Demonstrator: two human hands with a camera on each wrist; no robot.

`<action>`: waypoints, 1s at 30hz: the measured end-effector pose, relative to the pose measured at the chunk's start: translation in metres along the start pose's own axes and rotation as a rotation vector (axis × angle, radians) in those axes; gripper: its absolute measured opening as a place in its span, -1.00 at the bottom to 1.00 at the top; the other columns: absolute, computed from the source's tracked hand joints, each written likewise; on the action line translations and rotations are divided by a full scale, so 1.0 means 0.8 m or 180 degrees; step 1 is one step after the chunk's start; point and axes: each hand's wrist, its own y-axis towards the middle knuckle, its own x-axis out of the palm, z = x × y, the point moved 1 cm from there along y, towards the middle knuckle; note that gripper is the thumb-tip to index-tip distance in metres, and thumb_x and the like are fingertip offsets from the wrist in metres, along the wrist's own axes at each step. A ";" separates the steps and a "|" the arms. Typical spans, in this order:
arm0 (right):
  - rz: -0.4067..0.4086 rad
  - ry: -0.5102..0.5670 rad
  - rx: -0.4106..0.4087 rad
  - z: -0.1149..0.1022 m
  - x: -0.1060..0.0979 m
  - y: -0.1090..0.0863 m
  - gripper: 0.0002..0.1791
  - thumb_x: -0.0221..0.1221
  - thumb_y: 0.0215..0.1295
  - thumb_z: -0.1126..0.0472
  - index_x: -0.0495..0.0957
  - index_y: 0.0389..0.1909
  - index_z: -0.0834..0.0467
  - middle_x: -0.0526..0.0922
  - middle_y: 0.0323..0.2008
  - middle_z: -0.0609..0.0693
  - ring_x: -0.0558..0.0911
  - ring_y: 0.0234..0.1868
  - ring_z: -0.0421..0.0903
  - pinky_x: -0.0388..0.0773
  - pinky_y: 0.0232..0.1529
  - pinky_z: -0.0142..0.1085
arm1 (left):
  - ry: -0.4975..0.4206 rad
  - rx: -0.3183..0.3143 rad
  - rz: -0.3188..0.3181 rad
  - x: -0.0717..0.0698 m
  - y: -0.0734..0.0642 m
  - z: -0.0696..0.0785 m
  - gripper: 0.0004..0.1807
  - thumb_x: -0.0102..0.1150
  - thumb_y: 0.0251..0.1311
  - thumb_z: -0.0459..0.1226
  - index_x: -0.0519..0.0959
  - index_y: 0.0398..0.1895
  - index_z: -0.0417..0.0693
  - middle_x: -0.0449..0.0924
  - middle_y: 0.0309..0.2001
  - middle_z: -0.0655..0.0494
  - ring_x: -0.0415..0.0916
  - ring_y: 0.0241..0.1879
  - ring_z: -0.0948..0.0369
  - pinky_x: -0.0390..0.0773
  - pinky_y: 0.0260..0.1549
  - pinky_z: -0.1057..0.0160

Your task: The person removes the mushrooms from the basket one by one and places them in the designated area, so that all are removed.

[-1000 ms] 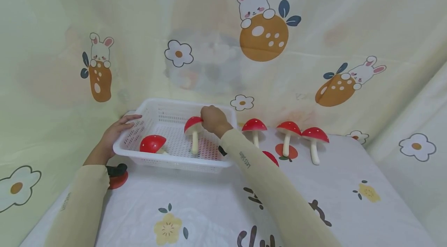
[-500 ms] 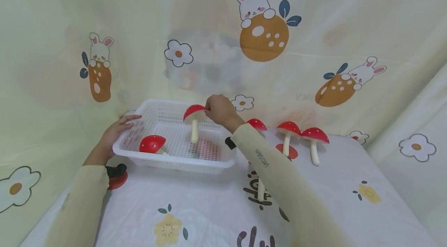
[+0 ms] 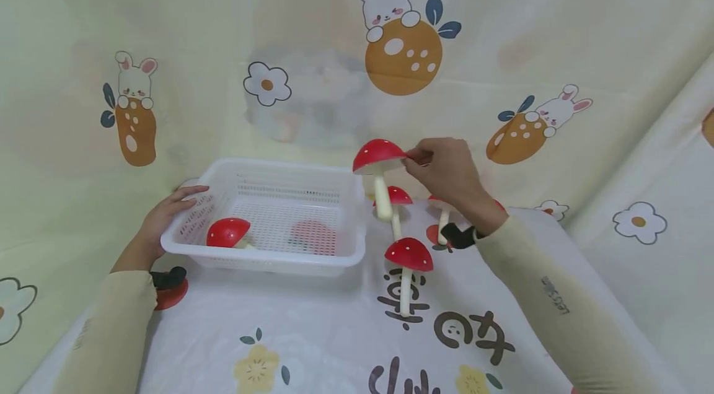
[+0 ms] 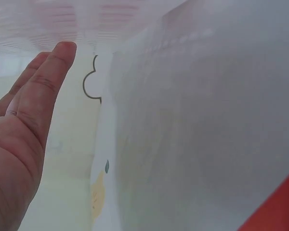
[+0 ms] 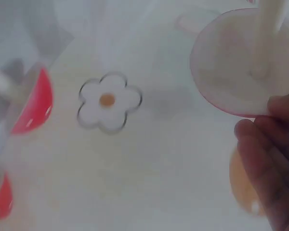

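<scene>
My right hand (image 3: 454, 174) pinches the cap edge of a red toy mushroom (image 3: 379, 155) with white dots and a pale stem. It hangs stem down beside the right end of a white plastic basket (image 3: 268, 262). In the right wrist view, thumb and fingertips meet on the rim of the mushroom's cap (image 5: 226, 67), its pale underside showing. My left hand (image 3: 156, 220) lies against the basket's left end, fingers reaching over the rim; the left wrist view shows those fingers (image 4: 50, 82) straight. Another red mushroom (image 3: 227, 232) lies tipped inside the basket, front left.
Right of the basket, one mushroom (image 3: 409, 253) lies on the printed white tablecloth (image 3: 318, 326). Behind it are another mushroom (image 3: 398, 196) and a third (image 3: 443, 214), partly covered by my right hand. A cream curtain (image 3: 312, 22) with rabbit prints hangs close behind the basket.
My right hand has lifted the mushroom up out of the basket and carried it right, past the basket's right end. The left hand stays at the basket. The head view has turned slightly right.
</scene>
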 end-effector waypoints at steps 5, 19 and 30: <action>0.0137 -0.0241 0.0127 0.040 -0.030 -0.054 -0.82 0.36 0.17 0.26 0.70 -0.28 0.30 0.76 -0.38 0.18 0.73 -0.40 0.07 0.66 -0.37 -0.27 | -0.0044 0.0070 -0.0023 0.004 -0.010 0.006 -0.45 -0.09 0.48 -0.08 0.17 0.49 0.36 0.29 0.21 0.33 0.53 0.05 0.31 0.70 -0.16 0.20; -0.0222 -0.0506 0.0857 0.160 -0.004 -0.178 -0.82 0.40 0.08 0.28 0.71 -0.36 0.35 0.71 -0.53 0.16 0.43 -0.66 -0.14 0.30 -0.73 -0.40 | -0.0016 0.0077 -0.0040 0.007 -0.003 0.002 -0.43 -0.09 0.48 -0.05 0.14 0.51 0.36 0.25 0.26 0.33 0.48 0.10 0.29 0.69 -0.10 0.19; -0.0620 -0.0327 0.1319 0.183 0.023 -0.192 -0.80 0.38 0.13 0.25 0.75 -0.32 0.33 0.72 -0.56 0.09 0.40 -0.67 -0.13 0.25 -0.72 -0.39 | -0.0121 0.0101 -0.0075 0.005 -0.007 0.003 -0.44 -0.10 0.48 -0.07 0.15 0.51 0.35 0.27 0.26 0.34 0.52 0.08 0.32 0.69 -0.11 0.21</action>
